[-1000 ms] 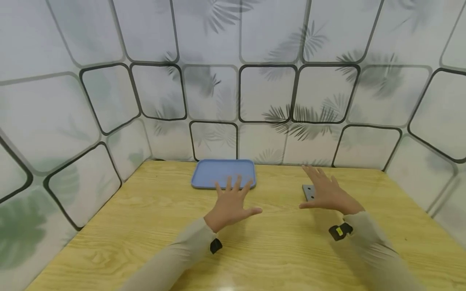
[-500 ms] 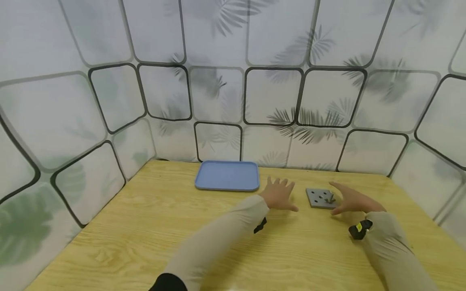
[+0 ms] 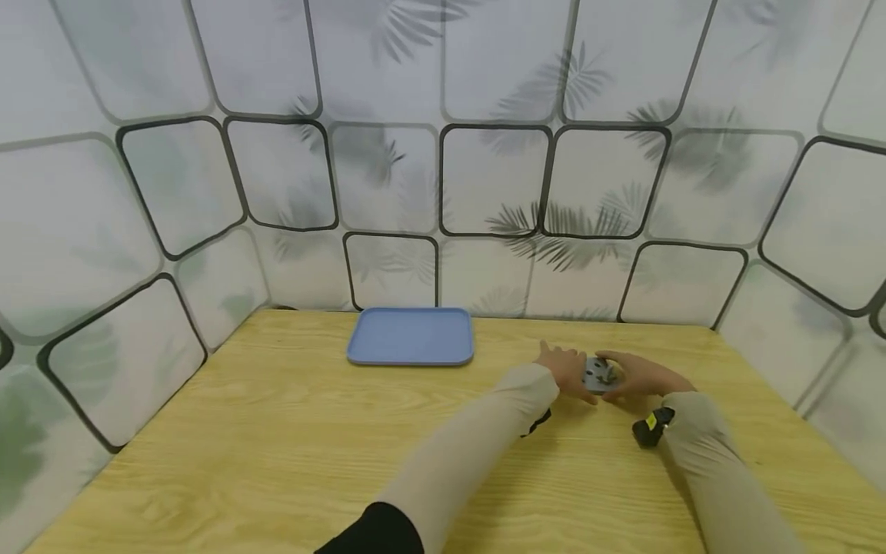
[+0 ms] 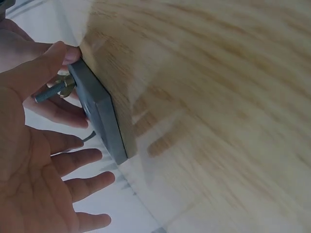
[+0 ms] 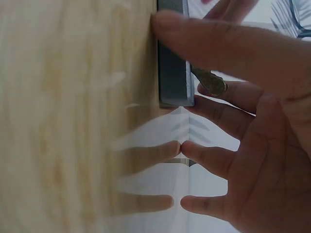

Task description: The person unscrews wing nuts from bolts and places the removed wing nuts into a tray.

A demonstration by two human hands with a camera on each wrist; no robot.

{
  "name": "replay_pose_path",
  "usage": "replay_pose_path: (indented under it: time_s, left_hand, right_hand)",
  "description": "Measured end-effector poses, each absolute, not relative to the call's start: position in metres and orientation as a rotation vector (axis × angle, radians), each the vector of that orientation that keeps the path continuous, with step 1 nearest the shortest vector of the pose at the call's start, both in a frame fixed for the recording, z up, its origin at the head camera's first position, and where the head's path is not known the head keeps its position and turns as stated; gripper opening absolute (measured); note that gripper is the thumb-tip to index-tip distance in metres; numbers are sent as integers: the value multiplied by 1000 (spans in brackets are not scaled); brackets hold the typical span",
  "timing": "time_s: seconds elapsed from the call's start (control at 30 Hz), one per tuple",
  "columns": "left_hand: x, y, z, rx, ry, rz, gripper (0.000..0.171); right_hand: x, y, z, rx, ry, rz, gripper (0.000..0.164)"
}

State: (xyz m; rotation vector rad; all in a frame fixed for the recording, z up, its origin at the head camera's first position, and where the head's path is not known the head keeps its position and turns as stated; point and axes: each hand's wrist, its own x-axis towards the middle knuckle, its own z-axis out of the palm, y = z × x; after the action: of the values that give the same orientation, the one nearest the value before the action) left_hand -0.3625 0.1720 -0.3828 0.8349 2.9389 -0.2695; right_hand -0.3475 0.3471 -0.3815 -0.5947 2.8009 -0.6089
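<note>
A small grey plate with holes lies on the wooden table between both hands. In the left wrist view, a threaded bolt with a brass-coloured wing nut stands out of the plate's upper face. My right hand spans the plate, thumb at the near edge and a finger at the far edge, pinching it. My left hand is at the plate's left side, its fingers spread and fairly straight. Whether the left fingertips touch the plate is hard to tell.
A blue rectangular tray lies at the back of the wooden table, left of the hands. A patterned fabric wall encloses the table's back and sides.
Both hands have come in to the grey plate from either side. The left hand moved right, away from the tray's front; the right hand lowered and closed across the plate.
</note>
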Motion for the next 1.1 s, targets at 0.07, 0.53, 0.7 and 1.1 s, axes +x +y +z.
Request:
replay_pose_path:
  time_s: [0.07, 0.53, 0.7, 1.1]
  left_hand:
    - [-366, 178, -386, 818, 2937, -240, 84]
    - [-379, 176, -391, 905, 2904, -144, 76]
    - [-382, 173, -393, 931, 2908, -140, 71]
    - [-383, 156, -379, 1083, 2913, 161, 68]
  right_hand:
    - [-349, 348, -382, -580, 2800, -621, 86]
    - [-347, 342, -374, -601, 2898, -555, 88]
    - [-344, 340, -372, -637, 2904, -576, 84]
    - [-332, 338, -349, -729, 2975, -574, 79]
